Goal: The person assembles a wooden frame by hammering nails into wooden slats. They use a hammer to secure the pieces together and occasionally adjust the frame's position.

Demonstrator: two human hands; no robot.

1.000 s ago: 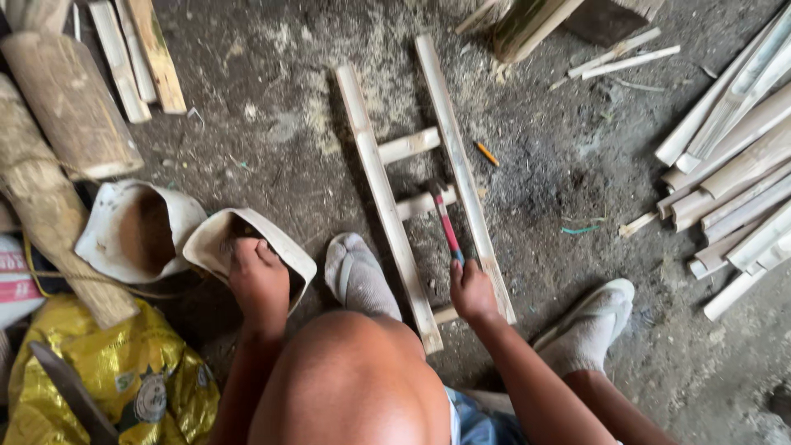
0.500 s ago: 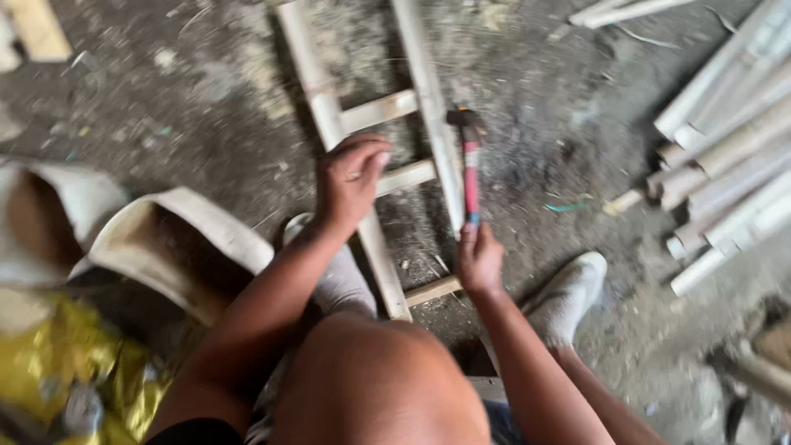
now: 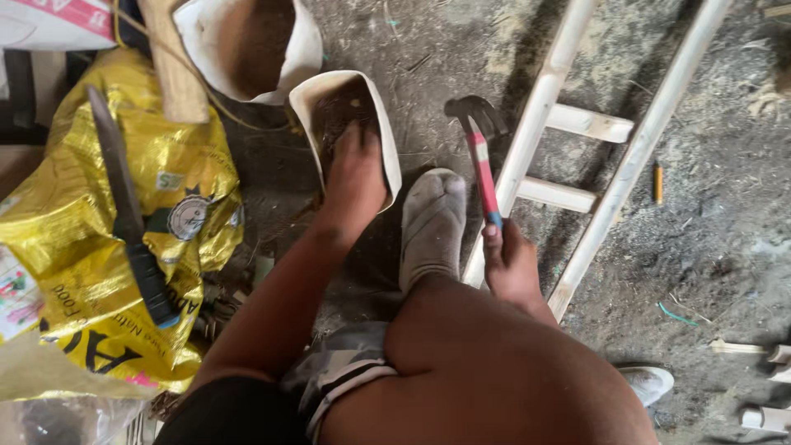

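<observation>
My left hand (image 3: pixel 356 173) reaches into a white cut-open container (image 3: pixel 387 132) on the dirt floor; its fingertips are hidden inside. My right hand (image 3: pixel 511 264) grips a claw hammer (image 3: pixel 480 156) by its red and blue handle, with the dark head pointing away from me. A small wooden ladder-like frame (image 3: pixel 568 124) of pale slats lies just right of the hammer. My foot in a grey sock (image 3: pixel 432 222) rests between the two hands, and my knee fills the lower middle.
A second white container (image 3: pixel 305 49) sits behind the first. A long knife with a dark handle (image 3: pixel 124 206) lies on a yellow sack (image 3: pixel 91 247) at the left. A wooden piece (image 3: pixel 173 66) leans at top left. A pencil (image 3: pixel 657 183) and loose slat ends (image 3: pixel 762 416) lie at the right.
My left hand has left the frame's rail and gone left into the white container. The hammer has stayed in my right hand. The view has swung left, bringing the yellow sack and knife in.
</observation>
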